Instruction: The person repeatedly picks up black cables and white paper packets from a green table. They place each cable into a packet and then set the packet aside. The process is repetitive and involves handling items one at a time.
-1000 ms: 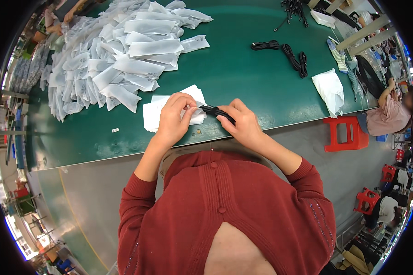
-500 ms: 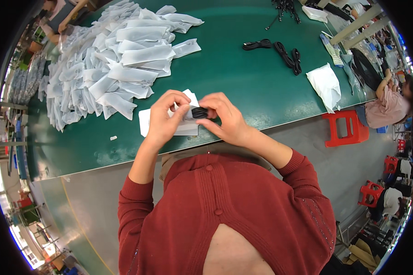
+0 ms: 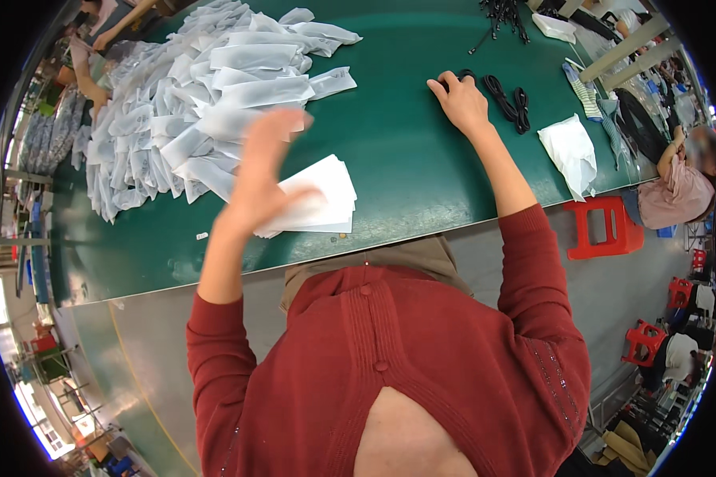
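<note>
My left hand (image 3: pixel 266 179), blurred by motion, is above the near edge of the bag pile, thumb spread from the fingers and nothing visible in it. Beneath its thumb side lies a fanned stack of flat white bags (image 3: pixel 334 195). Further off to the right, my right hand (image 3: pixel 463 105) has its fingers curled over a coiled black cable (image 3: pixel 465 75), which they mostly hide. Just right of it rest more coiled black cables (image 3: pixel 503 102). A big heap of filled, frosted white bags (image 3: pixel 247 57) covers the left of the green table.
The green table (image 3: pixel 406 159) ends in a near edge before me. Loose black cables (image 3: pixel 503 20) lie at the far side. A crumpled white bag (image 3: pixel 569 151) sits by the right edge, above a red stool (image 3: pixel 605 228). Another person's arm (image 3: pixel 83 71) reaches in at far left.
My hands have parted: the left moved up and left toward the heap, the right away to the coiled cables. The cable bundle between them is no longer visible there; the white stack is uncovered.
</note>
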